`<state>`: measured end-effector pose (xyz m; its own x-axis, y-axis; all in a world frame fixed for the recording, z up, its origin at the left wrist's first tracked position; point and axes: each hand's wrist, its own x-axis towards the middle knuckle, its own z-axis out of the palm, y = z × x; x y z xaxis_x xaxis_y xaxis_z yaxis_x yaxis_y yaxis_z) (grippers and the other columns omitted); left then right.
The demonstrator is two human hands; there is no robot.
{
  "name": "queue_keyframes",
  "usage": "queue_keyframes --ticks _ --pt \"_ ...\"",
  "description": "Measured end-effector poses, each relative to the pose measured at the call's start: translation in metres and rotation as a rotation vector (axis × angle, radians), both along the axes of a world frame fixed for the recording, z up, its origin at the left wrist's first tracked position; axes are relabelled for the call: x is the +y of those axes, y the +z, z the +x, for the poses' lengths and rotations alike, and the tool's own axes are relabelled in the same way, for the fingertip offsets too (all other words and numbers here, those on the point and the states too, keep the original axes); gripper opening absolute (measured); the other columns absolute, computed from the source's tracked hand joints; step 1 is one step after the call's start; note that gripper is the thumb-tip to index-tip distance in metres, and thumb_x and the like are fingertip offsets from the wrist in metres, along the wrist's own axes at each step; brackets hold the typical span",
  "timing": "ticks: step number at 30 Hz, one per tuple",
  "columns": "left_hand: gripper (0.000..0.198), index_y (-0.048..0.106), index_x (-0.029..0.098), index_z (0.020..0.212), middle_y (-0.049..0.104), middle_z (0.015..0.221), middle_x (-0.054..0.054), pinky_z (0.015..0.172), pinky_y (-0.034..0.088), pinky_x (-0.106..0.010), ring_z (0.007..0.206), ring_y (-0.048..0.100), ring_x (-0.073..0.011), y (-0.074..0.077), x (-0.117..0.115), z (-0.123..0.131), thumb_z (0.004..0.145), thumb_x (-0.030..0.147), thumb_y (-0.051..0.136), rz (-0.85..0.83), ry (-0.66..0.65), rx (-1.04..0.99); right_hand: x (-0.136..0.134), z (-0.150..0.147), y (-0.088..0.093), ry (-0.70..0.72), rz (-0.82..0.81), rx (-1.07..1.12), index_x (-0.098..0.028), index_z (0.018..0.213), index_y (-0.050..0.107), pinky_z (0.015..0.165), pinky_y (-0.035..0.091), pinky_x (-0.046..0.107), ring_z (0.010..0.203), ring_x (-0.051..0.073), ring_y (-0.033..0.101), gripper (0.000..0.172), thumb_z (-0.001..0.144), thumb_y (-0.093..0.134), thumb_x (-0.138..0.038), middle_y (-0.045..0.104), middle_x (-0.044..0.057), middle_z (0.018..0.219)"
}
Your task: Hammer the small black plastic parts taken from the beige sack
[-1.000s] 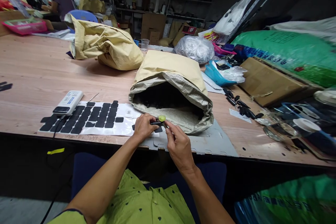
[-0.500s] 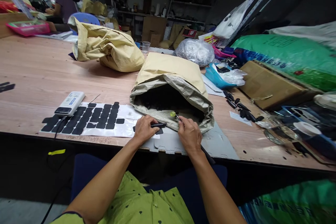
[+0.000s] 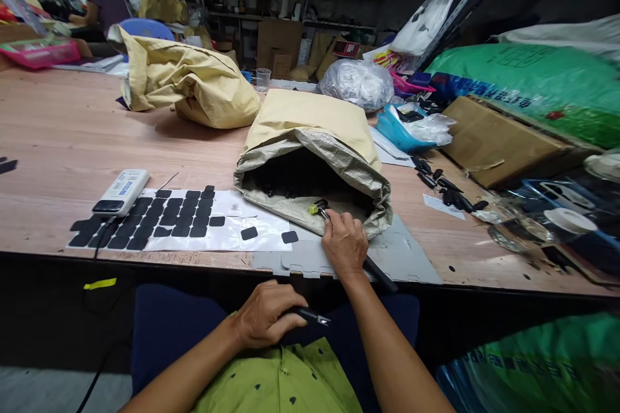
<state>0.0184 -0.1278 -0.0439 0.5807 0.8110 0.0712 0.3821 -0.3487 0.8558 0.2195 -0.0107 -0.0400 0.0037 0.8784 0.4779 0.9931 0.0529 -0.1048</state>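
My left hand is closed around a slim black piece with a forked silver tip, held over my lap below the table edge. At the mouth of the open sack, my right hand grips a small mallet. Its head has a yellow-green face, and its black handle sticks out toward the lower right. Dark items, too dim to make out singly, lie inside the sack. Left of it is a white sheet bearing rows of black rounded patches.
A white device with a cable rests on the sheet's left part. Behind stands another tan sack. Black pieces, a cardboard box and a glass jar occupy the right. A person sits at the far left.
My left hand has drawn back from the table to above my lap, bringing the black piece along. The right hand stays by the sack with the mallet. The view has shifted slightly.
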Motion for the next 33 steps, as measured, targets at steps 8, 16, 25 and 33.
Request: queue_keyframes --ticks 8,16,25,33 --pt "0.038 0.064 0.029 0.122 0.069 0.121 -0.008 0.093 0.049 -0.037 0.114 0.063 -0.0288 -0.073 -0.005 -0.02 0.086 0.024 0.054 -0.525 0.381 0.57 -0.001 -0.002 -0.001 -0.002 -0.001 -0.002 -0.021 0.115 0.066 0.072 0.03 0.032 0.083 0.021 0.046 0.028 0.093 0.048 -0.021 0.06 0.007 0.091" --pt "0.026 0.074 0.023 0.103 0.074 0.084 -0.001 0.067 0.051 -0.023 0.073 0.068 -0.0164 0.044 0.035 -0.002 0.085 0.038 0.063 -0.331 -0.134 0.107 -0.001 -0.002 0.0 -0.003 0.001 -0.014 -0.021 0.113 0.066 0.072 0.029 0.032 0.083 0.021 0.045 0.028 0.093 0.047 -0.02 0.06 0.007 0.089" --pt "0.033 0.067 0.014 0.116 0.065 0.114 -0.016 0.097 0.046 -0.039 0.113 0.058 -0.0298 0.079 0.198 0.005 0.09 0.033 0.057 0.387 0.651 0.487 0.0 -0.002 0.001 0.001 -0.012 0.011 -0.021 0.115 0.066 0.073 0.029 0.032 0.084 0.021 0.045 0.028 0.092 0.05 -0.02 0.06 0.007 0.092" --pt "0.025 0.073 0.01 0.099 0.071 0.1 -0.021 0.081 0.05 -0.037 0.101 0.066 -0.0327 0.073 0.233 0.01 0.086 0.019 0.053 0.081 0.784 0.747 0.001 -0.002 0.001 0.0 -0.021 0.02 -0.022 0.116 0.066 0.073 0.029 0.032 0.085 0.021 0.045 0.028 0.093 0.049 -0.02 0.06 0.007 0.092"
